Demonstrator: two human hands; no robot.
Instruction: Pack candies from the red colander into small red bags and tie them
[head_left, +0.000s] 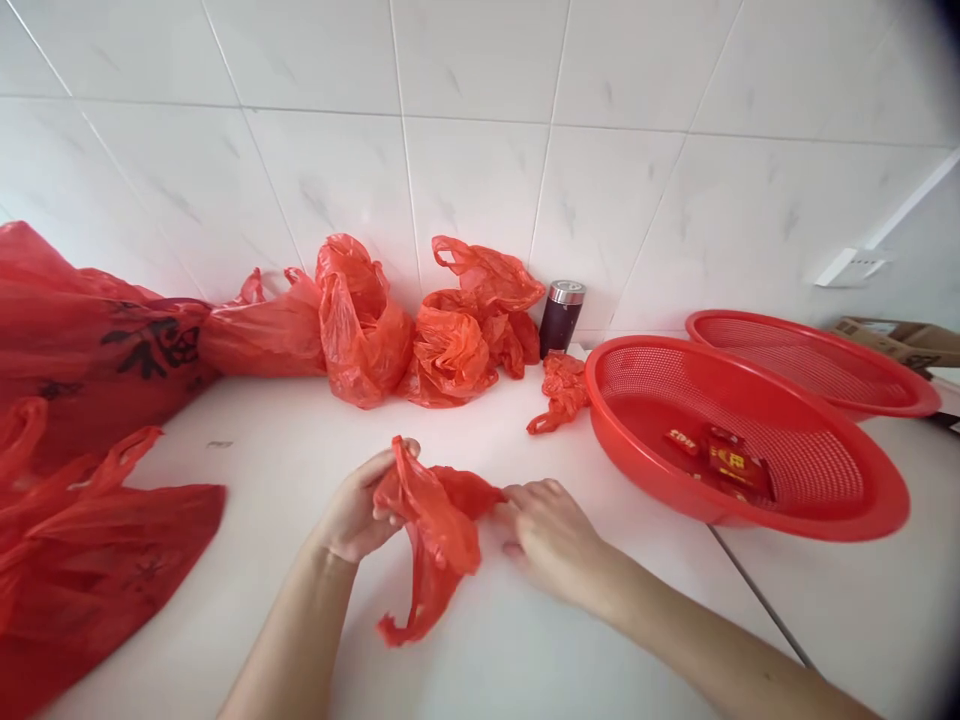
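Between my two hands hangs a crumpled red plastic bag [439, 530], held above the white table. My left hand [367, 510] is closed on the bag's upper left part, thumb and fingertips showing beside the film. On the other side, my right hand [547, 530] pinches the bag's right corner, its fingers partly curled and slightly blurred. One loose end of the bag dangles toward the table at the lower left. Whether anything lies inside the bag cannot be made out.
Several filled or bunched red bags [364, 330] line the tiled wall. Large red bags [97, 560] with black print lie at left. A dark flask [561, 318] stands at the back. To the right, a red plastic basket [817, 510] holds small red packets [731, 465]; another basket [810, 345] sits behind.
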